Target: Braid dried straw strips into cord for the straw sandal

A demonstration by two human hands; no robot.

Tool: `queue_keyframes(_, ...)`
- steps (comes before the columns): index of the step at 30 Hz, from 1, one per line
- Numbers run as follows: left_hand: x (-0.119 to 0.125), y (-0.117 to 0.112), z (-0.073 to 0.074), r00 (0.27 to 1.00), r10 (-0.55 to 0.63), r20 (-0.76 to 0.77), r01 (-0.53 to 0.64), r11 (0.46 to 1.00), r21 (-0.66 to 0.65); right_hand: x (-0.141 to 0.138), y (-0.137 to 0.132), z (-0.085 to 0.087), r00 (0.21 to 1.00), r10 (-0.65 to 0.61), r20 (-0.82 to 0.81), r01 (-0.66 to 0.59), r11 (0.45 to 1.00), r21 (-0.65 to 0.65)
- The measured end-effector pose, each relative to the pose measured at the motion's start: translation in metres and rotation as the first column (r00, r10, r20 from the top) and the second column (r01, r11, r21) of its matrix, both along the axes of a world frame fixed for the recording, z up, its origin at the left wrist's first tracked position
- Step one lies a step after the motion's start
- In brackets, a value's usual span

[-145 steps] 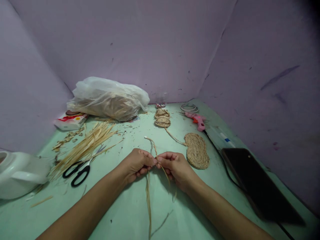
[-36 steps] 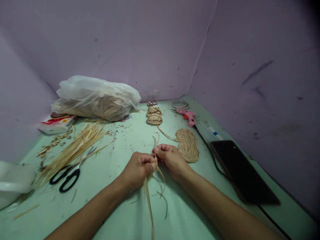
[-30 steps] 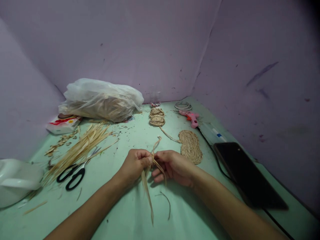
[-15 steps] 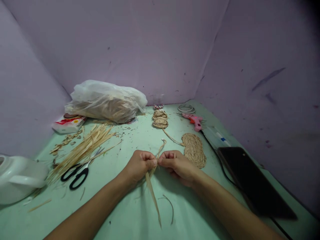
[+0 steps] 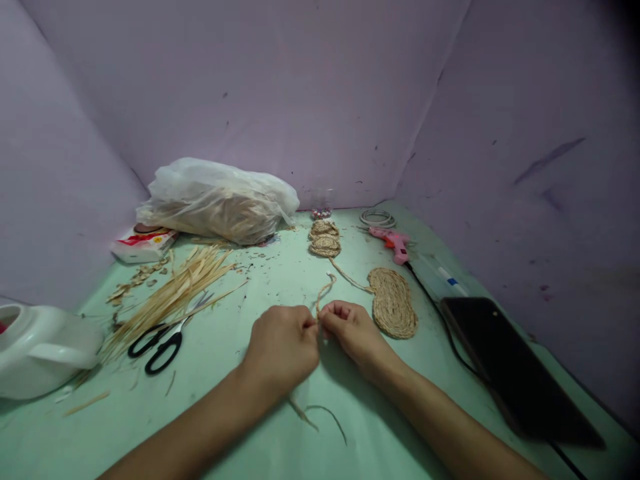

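Note:
Both hands meet over the middle of the table, pinching a thin cord of twisted straw (image 5: 326, 288). My left hand (image 5: 285, 343) is turned over with its back toward me, fingers closed on the cord's near end. Pressed close beside it, my right hand (image 5: 350, 331) grips the same cord between thumb and fingers. The cord's free end curls away beyond the fingertips. Loose strip ends (image 5: 303, 413) poke out below my left hand. A coiled straw sole-shaped piece (image 5: 394, 303) lies right of my right hand, its braided tail running to smaller coiled pieces (image 5: 325, 245).
Black-handled scissors (image 5: 164, 348) lie against a bundle of straw strips (image 5: 175, 293) at left, near a white jug (image 5: 45, 350). Behind stand a filled plastic bag (image 5: 220, 200) and a box (image 5: 144, 247). A pink glue gun (image 5: 393, 242) and black phone (image 5: 520, 373) are at right.
My left hand has rolled over, showing its back. The long strip that hung below it is now mostly hidden. My right hand keeps its pinch on the cord. The view has shifted slightly.

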State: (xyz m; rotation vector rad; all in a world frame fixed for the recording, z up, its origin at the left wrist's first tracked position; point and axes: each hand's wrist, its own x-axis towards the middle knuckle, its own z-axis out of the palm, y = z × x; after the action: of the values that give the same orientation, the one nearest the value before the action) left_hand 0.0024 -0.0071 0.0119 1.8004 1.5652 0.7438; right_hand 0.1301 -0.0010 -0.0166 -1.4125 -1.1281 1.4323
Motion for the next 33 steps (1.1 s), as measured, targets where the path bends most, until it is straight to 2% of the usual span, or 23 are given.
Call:
queue_keyframes(2, 0.007, -0.014, -0.004, 0.999, -0.019, -0.044, 0.023, 0.996, 0.087, -0.001, -0.001, 0.001, 0.999, -0.004, -0.050, 0.004, 1.000, 0.008)
queue_keyframes(5, 0.016, -0.031, -0.012, 0.992, -0.085, -0.096, 0.097, 0.988, 0.124, -0.001, -0.002, 0.000, 0.987, 0.007, -0.159, -0.009, 1.000, -0.014)
queue_keyframes(8, 0.016, -0.032, -0.013, 0.991, -0.135, -0.015, 0.136, 0.985, 0.103, 0.000, -0.001, -0.001, 0.980, 0.010, -0.199, -0.018, 0.999, -0.040)
queue_keyframes(10, 0.012, -0.022, -0.007, 0.993, -0.077, 0.095, 0.068, 0.993, 0.093, 0.002, -0.001, -0.001, 0.979, 0.005, -0.202, -0.020, 0.997, -0.072)
queue_keyframes(11, 0.010, -0.015, -0.004, 0.987, -0.001, 0.161, -0.010, 0.998, 0.068, 0.003, -0.001, 0.000, 0.977, 0.011, -0.211, -0.031, 0.995, -0.090)
queue_keyframes(12, 0.007, -0.007, 0.000, 0.971, 0.092, 0.220, -0.089, 0.996, -0.021, 0.003, -0.001, 0.001, 0.975, 0.023, -0.222, -0.048, 0.993, -0.105)
queue_keyframes(13, 0.005, 0.000, 0.003, 0.946, 0.180, 0.271, -0.138, 0.976, -0.167, 0.003, -0.002, 0.001, 0.971, 0.038, -0.235, -0.068, 0.990, -0.121)
queue_keyframes(14, 0.004, 0.005, 0.005, 0.919, 0.218, 0.328, -0.111, 0.942, -0.317, 0.003, -0.002, 0.002, 0.964, 0.054, -0.258, -0.091, 0.987, -0.131)
queue_keyframes(16, 0.001, 0.012, 0.006, 0.869, 0.217, 0.444, 0.057, 0.849, -0.526, 0.001, -0.003, 0.003, 0.941, 0.082, -0.328, -0.129, 0.984, -0.126)
queue_keyframes(18, 0.000, 0.014, 0.004, 0.839, 0.170, 0.517, 0.196, 0.792, -0.578, 0.000, -0.004, 0.003, 0.925, 0.090, -0.368, -0.143, 0.983, -0.119)
queue_keyframes(20, -0.001, 0.015, 0.001, 0.865, 0.159, 0.477, 0.170, 0.799, -0.576, -0.001, -0.003, 0.002, 0.938, 0.080, -0.338, -0.131, 0.983, -0.130)
queue_keyframes(23, -0.003, 0.016, -0.001, 0.929, 0.126, 0.348, 0.083, 0.845, -0.528, -0.002, -0.002, 0.000, 0.966, 0.070, -0.250, -0.110, 0.983, -0.148)
queue_keyframes(26, -0.005, 0.018, 0.000, 0.963, -0.018, 0.268, 0.138, 0.889, -0.436, -0.003, -0.002, 0.001, 0.970, 0.056, -0.237, -0.089, 0.987, -0.131)
queue_keyframes(29, -0.005, 0.016, 0.000, 0.978, -0.137, 0.159, 0.179, 0.941, -0.287, -0.004, -0.003, 0.002, 0.968, 0.031, -0.248, -0.066, 0.989, -0.133)
queue_keyframes(31, -0.004, 0.012, -0.001, 0.986, -0.160, 0.052, 0.167, 0.965, -0.201, -0.005, -0.003, 0.002, 0.965, 0.028, -0.262, -0.065, 0.989, -0.136)
queue_keyframes(33, -0.003, 0.009, -0.001, 0.988, -0.152, -0.032, 0.144, 0.973, -0.179, -0.005, -0.004, 0.001, 0.964, 0.033, -0.262, -0.066, 0.991, -0.117)
